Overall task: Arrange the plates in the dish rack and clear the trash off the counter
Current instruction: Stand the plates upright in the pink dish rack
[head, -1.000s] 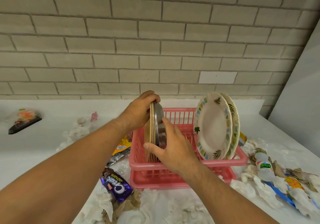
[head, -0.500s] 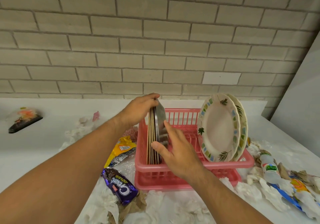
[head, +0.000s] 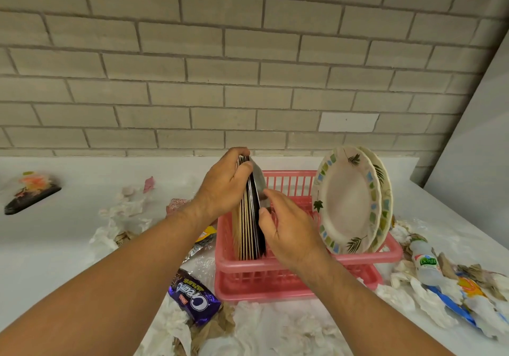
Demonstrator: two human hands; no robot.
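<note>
**Head view, hands at the dish rack.** My left hand (head: 220, 187) is curled over the top edge of a stack of thin plates (head: 249, 226) and grips it from the left. My right hand (head: 289, 229) meets the same stack from the right, its thumb on the near rim and its fingers bent round the outermost, grey plate, which it pinches. I cannot tell how many plates the right hand holds.

The stack stands on edge in the left end of the pink dish rack (head: 275, 270). The plate faces look left and right, and the top leans slightly to the right. The plates show edge-on as dark and tan stripes running up and down.

Two leaf-patterned plates (head: 347, 204) stand in the right end of the rack, one nested behind the other. They are upright with a slight lean, their hollow faces turned towards my right hand and their long axis near vertical. An open stretch of rack lies between them and the stack.

The rack sits on the white counter (head: 68, 245), near the brick wall (head: 248, 66).

Trash rings the rack:
- A purple biscuit packet (head: 192, 299) lies by its near left corner.
- A yellow wrapper (head: 206, 233) lies just beside its left wall, partly hidden by my left forearm.
- Crumpled tissues (head: 275, 325) lie along the front.
- A small plastic bottle (head: 425, 266) lies on its side at the right, among more paper and wrappers.

A black food tray (head: 30, 193) lies well apart at the far left.
</note>
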